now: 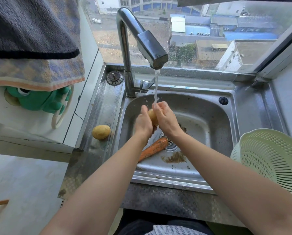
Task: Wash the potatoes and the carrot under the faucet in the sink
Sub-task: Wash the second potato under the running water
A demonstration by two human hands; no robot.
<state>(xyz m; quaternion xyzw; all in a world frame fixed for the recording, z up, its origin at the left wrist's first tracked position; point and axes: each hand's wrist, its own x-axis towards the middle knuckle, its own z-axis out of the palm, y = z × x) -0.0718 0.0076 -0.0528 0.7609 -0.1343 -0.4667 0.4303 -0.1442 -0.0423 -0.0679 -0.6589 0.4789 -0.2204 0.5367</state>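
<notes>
A stainless steel sink (175,180) sat beneath a window (209,31). Under water from its chrome faucet (125,39), the left hand (142,123) and right hand (165,118) curled their fingers round a yellow potato (153,117). An orange carrot (154,147) lay by the drain (169,144). Wet, the potato could slip.

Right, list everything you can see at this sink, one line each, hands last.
potatoes: two, tan; held potato under the stream, loose potato on the left ledge
carrot: one, orange, lying in the basin by the drain
faucet: one, chrome, back of sink, running
sink: one, steel, below the window
colander: one, pale, right of the basin
drain plug: one, dark, back-left ledge
towel: one, grey-blue, hanging upper left
frog figure: one, green, under the towel
left grip: one, bare, holding the held potato
right grip: one, bare, holding the same potato
</notes>
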